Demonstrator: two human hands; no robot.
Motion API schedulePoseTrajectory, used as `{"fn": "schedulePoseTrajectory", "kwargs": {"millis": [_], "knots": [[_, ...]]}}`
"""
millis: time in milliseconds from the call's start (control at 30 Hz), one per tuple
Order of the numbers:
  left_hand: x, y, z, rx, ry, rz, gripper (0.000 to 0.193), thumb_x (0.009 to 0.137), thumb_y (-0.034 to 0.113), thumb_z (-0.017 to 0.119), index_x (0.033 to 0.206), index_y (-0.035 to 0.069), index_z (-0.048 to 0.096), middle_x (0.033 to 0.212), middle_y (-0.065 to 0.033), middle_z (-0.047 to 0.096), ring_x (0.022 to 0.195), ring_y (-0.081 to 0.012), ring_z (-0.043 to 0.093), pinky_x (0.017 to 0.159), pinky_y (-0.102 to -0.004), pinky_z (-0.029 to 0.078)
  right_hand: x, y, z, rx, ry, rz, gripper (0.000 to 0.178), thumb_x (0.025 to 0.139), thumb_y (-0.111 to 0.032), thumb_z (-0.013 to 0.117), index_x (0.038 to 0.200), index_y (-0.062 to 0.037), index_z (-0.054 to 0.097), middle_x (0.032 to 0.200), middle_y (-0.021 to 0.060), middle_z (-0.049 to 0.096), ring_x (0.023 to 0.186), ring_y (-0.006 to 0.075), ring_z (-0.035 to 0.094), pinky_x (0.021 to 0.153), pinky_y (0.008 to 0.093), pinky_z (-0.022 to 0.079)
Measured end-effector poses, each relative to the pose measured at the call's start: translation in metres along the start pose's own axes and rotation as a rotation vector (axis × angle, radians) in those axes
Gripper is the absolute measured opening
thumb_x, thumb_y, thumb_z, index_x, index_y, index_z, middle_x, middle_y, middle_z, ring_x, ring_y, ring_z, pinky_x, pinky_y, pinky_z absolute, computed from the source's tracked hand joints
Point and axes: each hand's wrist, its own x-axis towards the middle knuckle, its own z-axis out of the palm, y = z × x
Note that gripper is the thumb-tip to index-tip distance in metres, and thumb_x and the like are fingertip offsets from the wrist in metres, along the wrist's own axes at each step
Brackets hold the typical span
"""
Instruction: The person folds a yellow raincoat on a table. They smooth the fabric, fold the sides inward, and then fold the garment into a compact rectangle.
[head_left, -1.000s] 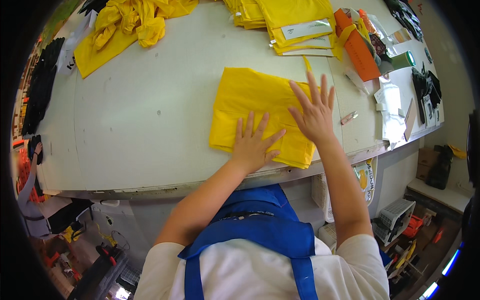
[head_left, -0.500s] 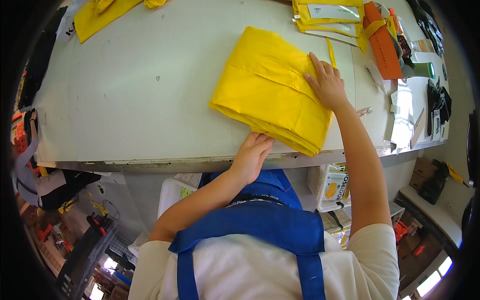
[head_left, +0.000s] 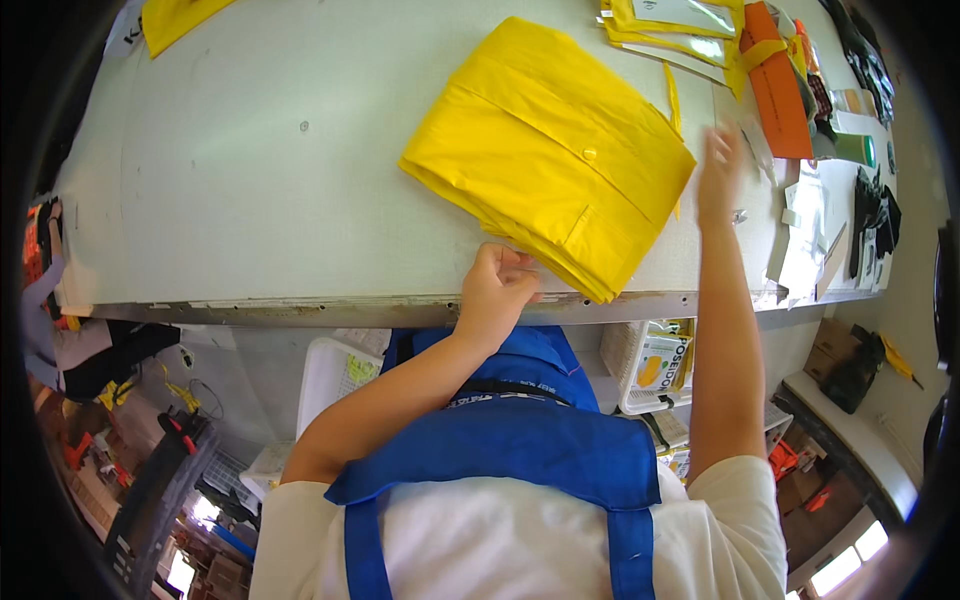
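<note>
A folded yellow raincoat [head_left: 545, 150] lies at a slant on the table near its front edge. A round snap button and a seam show on its upper face. My left hand [head_left: 495, 290] is at the near left edge of the bundle with its fingers curled. Whether they pinch anything there I cannot make out. My right hand [head_left: 718, 175] is off the raincoat, just to the right of it, and smeared by motion. A narrow yellow strap [head_left: 672, 95] sticks out beyond the far right side of the bundle.
Yellow-edged flat packets [head_left: 680, 25] lie at the back right beside an orange box [head_left: 777, 95]. Clear plastic [head_left: 805, 225] and black items [head_left: 873, 215] lie farther right. White baskets [head_left: 640, 375] stand under the table edge [head_left: 300, 314]. Another person [head_left: 60, 330] is at far left.
My right hand has let go of the raincoat and moved right. The bundle's upper face now lies differently, with the snap button showing. My left hand has stayed close to the near edge.
</note>
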Motion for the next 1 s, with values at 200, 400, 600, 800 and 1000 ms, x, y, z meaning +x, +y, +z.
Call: {"fn": "schedulePoseTrajectory", "kwargs": {"millis": [200, 400, 600, 800, 1000], "knots": [[-0.006, 0.014, 0.007, -0.365, 0.035, -0.128, 0.033, 0.09, 0.011, 0.053, 0.12, 0.0, 0.042, 0.117, -0.0128, 0.052, 0.103, -0.0227, 0.057, 0.087, -0.0393, 0.051, -0.026, 0.074, -0.058, -0.67, 0.009, 0.406, 0.05, 0.084, -0.04, 0.065, 0.117, -0.0035, 0.057, 0.109, 0.0228, 0.061, 0.104, 0.0339, 0.058, 0.09, 0.0378, 0.046], [0.006, 0.011, 0.001, -0.45, 0.029, -0.183, 0.018, 0.093, 0.02, 0.054, 0.104, 0.005, 0.054, 0.113, -0.0087, 0.056, 0.102, -0.0216, 0.057, 0.083, -0.0362, 0.051, -0.008, 0.11, -0.083, -0.652, -0.136, 0.218, 0.039, 0.078, -0.024, 0.069, 0.108, -0.0029, 0.057, 0.087, 0.0179, 0.066, 0.081, 0.0329, 0.064, 0.076, 0.0402, 0.05], [0.016, 0.012, -0.01, -0.416, -0.027, -0.171, 0.016, 0.092, 0.023, 0.059, 0.093, 0.007, 0.057, 0.1, -0.0064, 0.061, 0.096, -0.0188, 0.059, 0.081, -0.0335, 0.05, -0.036, 0.105, -0.095, -0.664, -0.255, 0.255, 0.043, 0.078, -0.016, 0.061, 0.116, -0.0017, 0.049, 0.089, 0.0206, 0.066, 0.084, 0.0342, 0.065, 0.077, 0.0415, 0.049], [0.017, 0.017, -0.016, -0.484, -0.1, -0.188, 0.014, 0.093, 0.019, 0.057, 0.097, 0.005, 0.057, 0.098, -0.009, 0.062, 0.093, -0.0199, 0.061, 0.084, -0.0332, 0.051, -0.12, 0.014, -0.103, 0.157, -0.079, 0.4, 0.035, 0.088, -0.005, 0.048, 0.121, -0.0007, 0.056, 0.078, -0.0001, 0.054, 0.064, 0.0108, 0.049, 0.062, 0.0234, 0.043], [0.019, 0.01, -0.024, -0.465, -0.208, -0.202, 0.017, 0.094, 0.016, 0.055, 0.104, 0.003, 0.054, 0.103, -0.012, 0.062, 0.095, -0.0223, 0.061, 0.089, -0.0363, 0.05, -0.242, -0.102, -0.031, -0.337, -0.35, -0.184, 0.043, 0.083, -0.012, 0.067, 0.123, -0.0003, 0.054, 0.079, 0.009, 0.058, 0.067, 0.0214, 0.057, 0.064, 0.0296, 0.047]]}}
